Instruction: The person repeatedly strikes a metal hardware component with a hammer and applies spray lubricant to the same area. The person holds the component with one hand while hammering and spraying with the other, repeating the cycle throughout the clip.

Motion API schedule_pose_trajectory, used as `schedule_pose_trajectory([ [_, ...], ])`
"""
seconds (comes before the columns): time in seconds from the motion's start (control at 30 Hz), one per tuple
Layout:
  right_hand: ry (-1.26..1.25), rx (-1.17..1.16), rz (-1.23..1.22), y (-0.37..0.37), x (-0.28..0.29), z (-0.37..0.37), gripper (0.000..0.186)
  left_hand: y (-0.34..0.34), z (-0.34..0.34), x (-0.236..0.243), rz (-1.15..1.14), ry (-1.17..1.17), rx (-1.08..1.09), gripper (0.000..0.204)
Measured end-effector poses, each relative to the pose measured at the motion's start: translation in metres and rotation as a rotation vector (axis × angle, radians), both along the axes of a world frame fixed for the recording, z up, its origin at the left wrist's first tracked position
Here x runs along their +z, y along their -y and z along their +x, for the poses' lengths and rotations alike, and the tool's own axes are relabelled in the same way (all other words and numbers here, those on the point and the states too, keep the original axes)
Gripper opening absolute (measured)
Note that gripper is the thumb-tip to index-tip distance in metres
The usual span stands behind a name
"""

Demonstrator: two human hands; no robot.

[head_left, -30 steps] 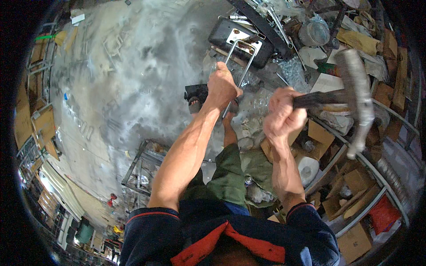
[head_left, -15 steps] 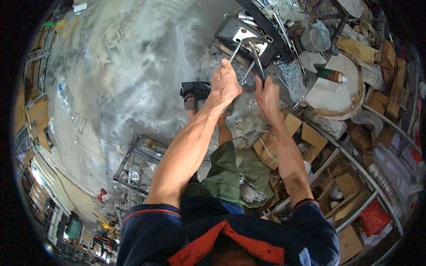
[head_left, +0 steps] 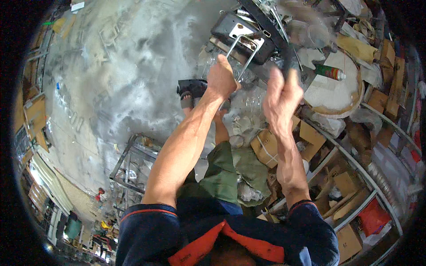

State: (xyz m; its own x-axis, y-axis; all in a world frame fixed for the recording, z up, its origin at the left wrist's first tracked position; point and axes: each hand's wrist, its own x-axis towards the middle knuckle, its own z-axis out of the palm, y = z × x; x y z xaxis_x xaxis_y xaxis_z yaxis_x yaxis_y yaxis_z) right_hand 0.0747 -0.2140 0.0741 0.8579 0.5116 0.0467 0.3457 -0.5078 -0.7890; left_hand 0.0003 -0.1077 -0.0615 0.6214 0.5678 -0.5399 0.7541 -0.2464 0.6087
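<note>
My left hand (head_left: 221,79) is closed around one leg of a bent, U-shaped metal rod (head_left: 245,66). The rod's bend lies over a pale metal plate (head_left: 239,29) with holes, on top of a dark metal block (head_left: 225,25). To the right, apart from the rod, my right hand (head_left: 283,95) is raised and closed on a hammer (head_left: 290,61). Motion smears the hammer's dark handle, and its head cannot be made out.
Behind the block curves a dark metal bar (head_left: 265,23). Right of it are a round pale board (head_left: 330,95) and a green spray can (head_left: 329,72). Cardboard boxes (head_left: 265,148) and a metal rack (head_left: 330,162) stand at the lower right. My sandalled foot (head_left: 186,100) is below the left hand.
The hammer has lifted off the rod and swung up to the right with my right hand. My left hand has shifted slightly left, still gripping the rod.
</note>
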Motion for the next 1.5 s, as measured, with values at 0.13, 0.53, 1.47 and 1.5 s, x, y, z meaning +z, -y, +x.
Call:
schedule_pose_trajectory([
  [0.13, 0.279, 0.049, -0.004, 0.026, -0.086, 0.008, 0.039, 0.003, 0.011, -0.01, 0.106, -0.059, -0.032, 0.065],
  [0.53, -0.037, -0.146, 0.406, 0.053, -0.053, 0.002, 0.037, 0.0, 0.009, 0.003, 0.062, -0.045, -0.034, 0.083],
  [1.47, -0.313, -0.445, 0.108, 0.072, -0.05, 0.003, 0.035, -0.003, 0.013, 0.0, 0.018, -0.151, -0.045, 0.092],
  [1.5, -0.259, -0.498, 0.467, 0.064, -0.043, -0.006, 0.034, 0.001, 0.009, -0.002, -0.001, -0.147, -0.052, 0.092],
])
